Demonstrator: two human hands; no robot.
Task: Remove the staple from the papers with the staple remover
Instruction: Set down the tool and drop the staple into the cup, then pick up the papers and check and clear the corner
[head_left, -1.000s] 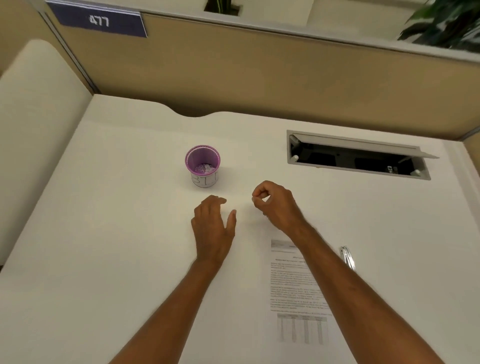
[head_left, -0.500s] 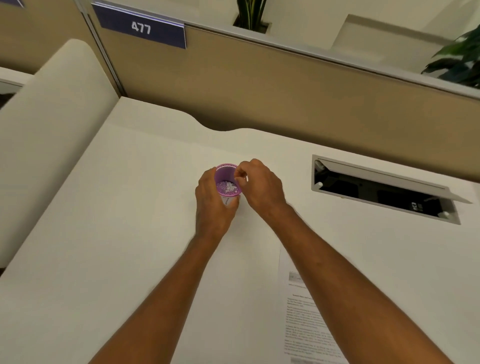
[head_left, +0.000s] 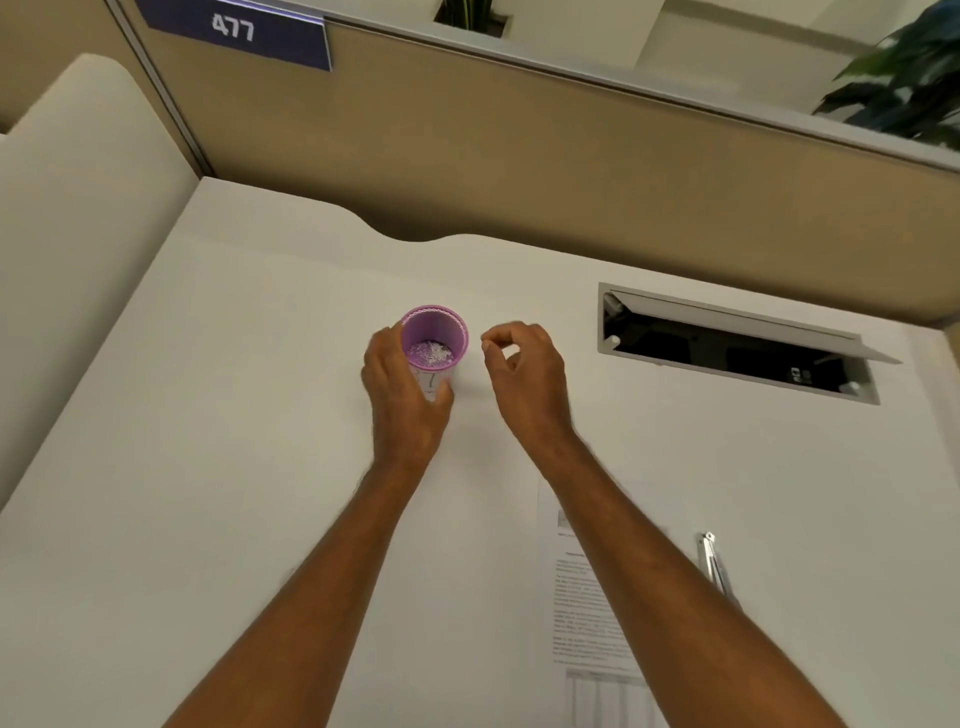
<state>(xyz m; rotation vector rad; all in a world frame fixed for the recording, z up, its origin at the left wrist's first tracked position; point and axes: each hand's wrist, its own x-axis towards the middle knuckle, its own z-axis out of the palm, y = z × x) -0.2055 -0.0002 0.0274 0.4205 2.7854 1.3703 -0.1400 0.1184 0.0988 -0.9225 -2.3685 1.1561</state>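
Observation:
A small purple cup (head_left: 434, 328) holding a heap of tiny silver staples stands on the white desk (head_left: 234, 441). My left hand (head_left: 402, 397) wraps around the cup's left side and base. My right hand (head_left: 524, 374) hovers just to the right of the cup, thumb and forefinger pinched together with nothing visible between them. The printed papers (head_left: 576, 597) lie flat at the lower right, partly under my right forearm. The metal staple remover (head_left: 711, 564) rests on the desk to the right of the papers, untouched.
An open cable hatch (head_left: 737, 345) is sunk into the desk at the back right. A tan partition (head_left: 519, 156) with a "477" sign (head_left: 234, 28) closes the back edge. A cream cushion (head_left: 78, 208) borders the left side.
My left hand reached the cup and took hold of it. My right hand went over the cup's mouth, then pulled back to the right of it.

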